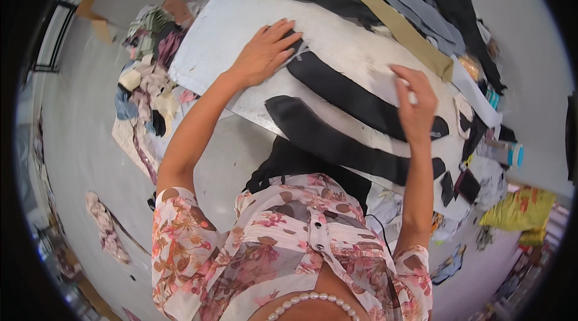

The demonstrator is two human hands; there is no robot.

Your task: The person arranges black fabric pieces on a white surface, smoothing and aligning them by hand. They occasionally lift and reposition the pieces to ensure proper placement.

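Note:
My left hand (268,53) lies palm down with its fingers stretched over a small dark piece of fabric (296,44) with a grey edge, pressing it to the white tabletop (208,44). Touching or close to that piece is the end of a long curved black fabric strip (349,97). A second curved black strip (337,143) lies nearer my body, along the table's front edge. Above the right part of the upper strip hovers my right hand (416,101), slightly blurred. Its fingers are loosely bent and apart, and I see nothing between them.
An olive fabric strip (385,14) and grey-blue pieces (415,5) lie across dark cloth at the back. Fabric scraps (147,89) are heaped left of the table. At the right are a dark flat object (467,186), a clear container (503,153) and a yellow bag (521,208).

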